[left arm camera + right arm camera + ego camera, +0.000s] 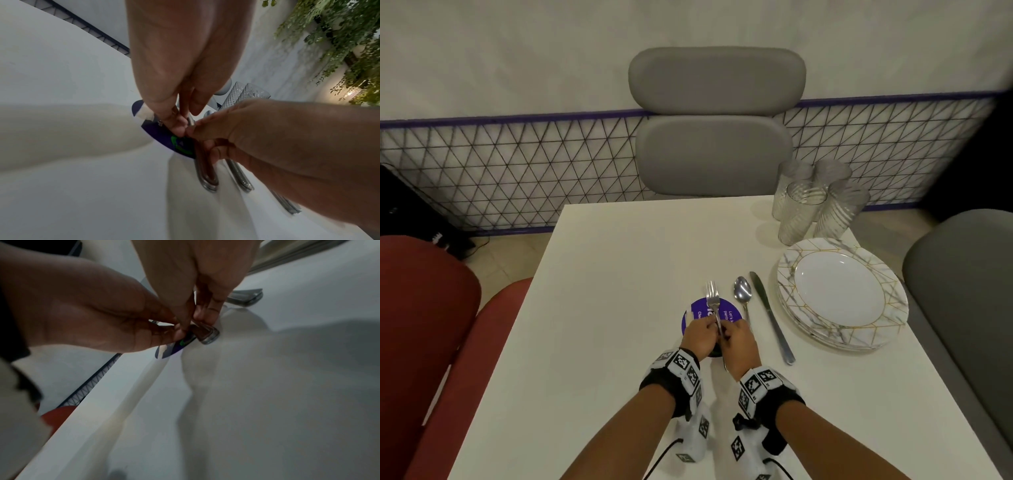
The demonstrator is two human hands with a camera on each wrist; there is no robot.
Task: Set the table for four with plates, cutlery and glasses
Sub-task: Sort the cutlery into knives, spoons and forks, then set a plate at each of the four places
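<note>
Both hands meet over the middle of the white table [592,308], pinching the handles of a small stack of forks [713,301] whose tines point away from the person and lie over a round purple sticker [690,317] on the tabletop. The left hand [700,334] has its thumb and fingertips closed on the fork handles from the left, and the right hand [739,337] pinches the same handles from the right; the left wrist view shows more than one handle end nested together, so the step in hand appears to be peeling a single fork off the pile. To do that well, one hand should pin the lower forks flat while the other slides the top fork off lengthwise, since nested tines tend to catch if lifted straight up. The spoon [743,294] lies just to the right of the forks and the table knife [770,317] beyond it, near the stack of marble-patterned plates [887,308], so the sliding fork should be kept from knocking them askew. The four ribbed glasses [815,205] stand grouped at the far right corner, behind the plates. No place is laid yet, so the task looks to be near its start.
</note>
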